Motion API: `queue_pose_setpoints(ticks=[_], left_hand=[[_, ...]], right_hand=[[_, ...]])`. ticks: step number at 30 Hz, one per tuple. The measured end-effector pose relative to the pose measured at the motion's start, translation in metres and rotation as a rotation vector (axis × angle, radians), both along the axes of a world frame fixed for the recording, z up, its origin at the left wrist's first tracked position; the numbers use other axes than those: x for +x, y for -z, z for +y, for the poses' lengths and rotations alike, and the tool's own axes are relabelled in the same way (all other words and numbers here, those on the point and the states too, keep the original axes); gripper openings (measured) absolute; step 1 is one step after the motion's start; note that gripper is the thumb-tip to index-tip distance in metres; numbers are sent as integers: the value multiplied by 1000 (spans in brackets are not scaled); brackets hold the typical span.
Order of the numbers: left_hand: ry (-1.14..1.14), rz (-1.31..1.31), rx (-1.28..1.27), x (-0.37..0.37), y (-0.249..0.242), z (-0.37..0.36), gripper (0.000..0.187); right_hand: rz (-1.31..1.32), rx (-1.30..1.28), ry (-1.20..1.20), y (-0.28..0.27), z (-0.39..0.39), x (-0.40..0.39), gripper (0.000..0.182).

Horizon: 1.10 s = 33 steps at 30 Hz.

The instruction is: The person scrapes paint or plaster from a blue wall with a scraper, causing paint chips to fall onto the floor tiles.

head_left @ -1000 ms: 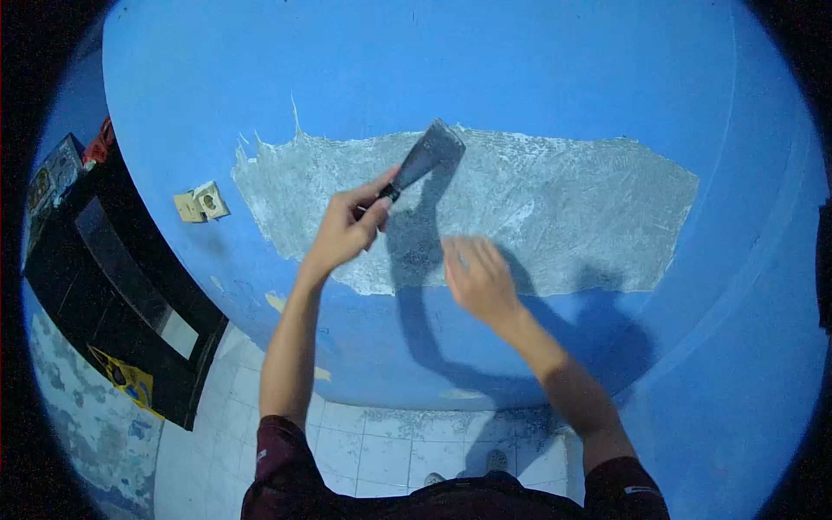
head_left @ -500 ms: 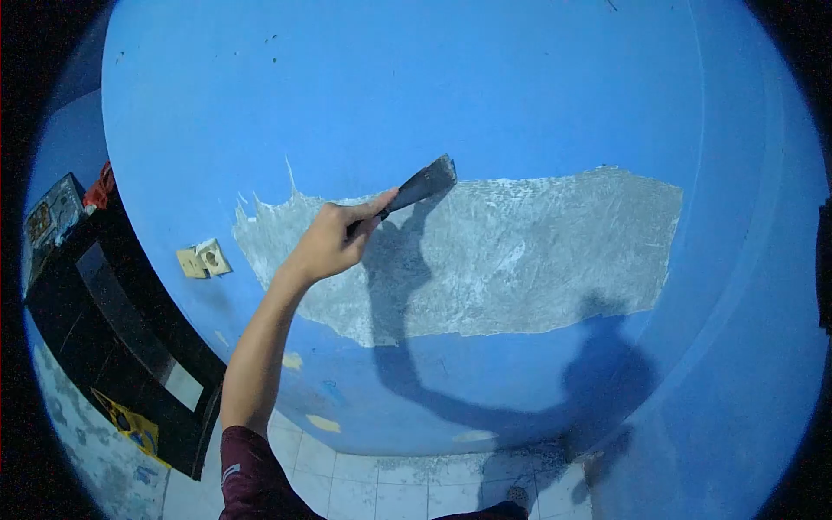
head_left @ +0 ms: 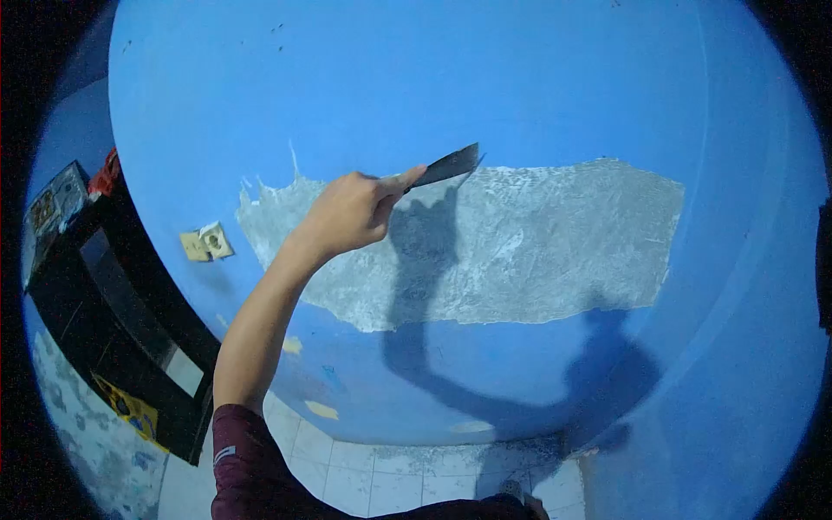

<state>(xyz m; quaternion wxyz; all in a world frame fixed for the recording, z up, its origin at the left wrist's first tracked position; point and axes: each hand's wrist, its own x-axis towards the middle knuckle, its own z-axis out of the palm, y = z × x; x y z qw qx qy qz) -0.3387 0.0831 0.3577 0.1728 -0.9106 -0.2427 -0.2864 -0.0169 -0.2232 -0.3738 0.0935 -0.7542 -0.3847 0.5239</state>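
My left hand point(head_left: 351, 212) is closed on the handle of a scraper, with its index finger stretched along the tool. The dark, flat blade of the scraper point(head_left: 449, 166) points up and right. Its end lies at or very near the blue wall point(head_left: 416, 78), by the upper edge of a bare grey patch point(head_left: 537, 243). Ragged, chipped paint borders this patch at its upper left. My right hand does not show.
A wall socket point(head_left: 206, 243) sits left of the patch. Farther left stands a dark cabinet point(head_left: 130, 312) with a red cloth point(head_left: 106, 176) near its top and a yellow item point(head_left: 130, 412) lower down. White floor tiles point(head_left: 351, 481) lie below, with debris along the wall.
My left hand and the scraper have moved right and slightly up. The blade has tilted flatter, and its shadow on the wall has shifted right with the arm's.
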Motion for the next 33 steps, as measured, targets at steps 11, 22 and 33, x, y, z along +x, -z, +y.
queue_pose_setpoints(ticks=[11, 22, 33], left_hand=[[-244, 326, 468, 20, 23, -31, 63], [84, -110, -14, 18, 74, -34, 62], [480, -1078, -1368, 53, 131, -93, 48]], right_hand=[[-337, 1239, -10, -340, 207, -68, 44], [-778, 1969, -87, -569, 233, -121, 61], [-1128, 2075, -240, -595, 240, -95, 45]])
